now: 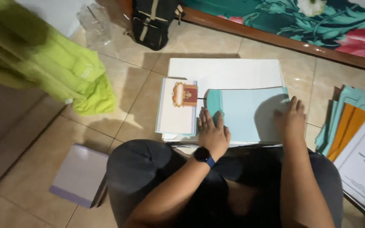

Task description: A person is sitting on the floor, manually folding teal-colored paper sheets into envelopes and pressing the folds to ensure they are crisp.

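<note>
1. Fingers of the left hand (211,131) are laid flat and released on a pale blue paper folder (243,114).
2. Right hand (291,119) is pressed open on the folder's right edge, grasping nothing.
3. Folder is rested on a large white sheet (224,72) on the tiled floor (138,109), beside a white certificate with a red-gold crest (177,107).

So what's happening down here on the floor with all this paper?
A person sits on the tiled floor, both palms flat on a light blue sheet atop a white stack: left hand at its left edge, right hand at its right. A crested card lies alongside; more folders sit right.
</note>
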